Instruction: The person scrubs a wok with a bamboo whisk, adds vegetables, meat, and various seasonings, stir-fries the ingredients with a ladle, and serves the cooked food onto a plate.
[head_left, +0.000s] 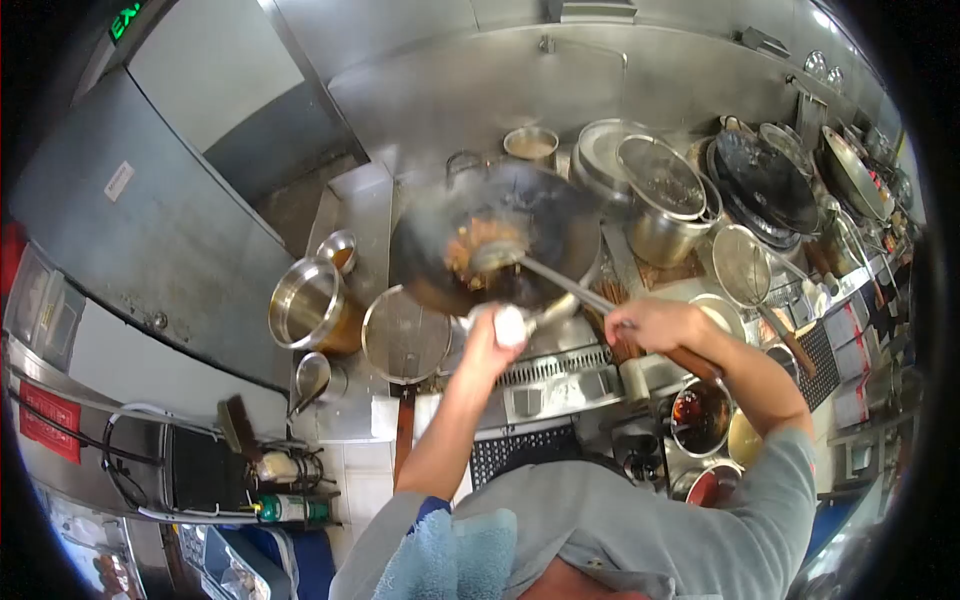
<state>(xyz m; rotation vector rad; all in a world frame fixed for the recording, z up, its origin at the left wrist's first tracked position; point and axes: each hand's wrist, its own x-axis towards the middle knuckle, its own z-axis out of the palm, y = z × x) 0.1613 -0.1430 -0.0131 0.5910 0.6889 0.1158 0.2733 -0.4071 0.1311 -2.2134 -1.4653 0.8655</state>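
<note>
A large dark wok sits on the stove in front of me, with steam and browned pieces of food inside. My left hand is closed at the wok's near edge, around a white cloth. My right hand grips the long handle of a ladle. The ladle's bowl rests among the food in the wok. Its wooden handle end passes under my right forearm.
Left of the wok are a round strainer and a steel pot. A strainer-topped pot, a second dark wok and a wire skimmer are to the right. Sauce containers sit below my right forearm.
</note>
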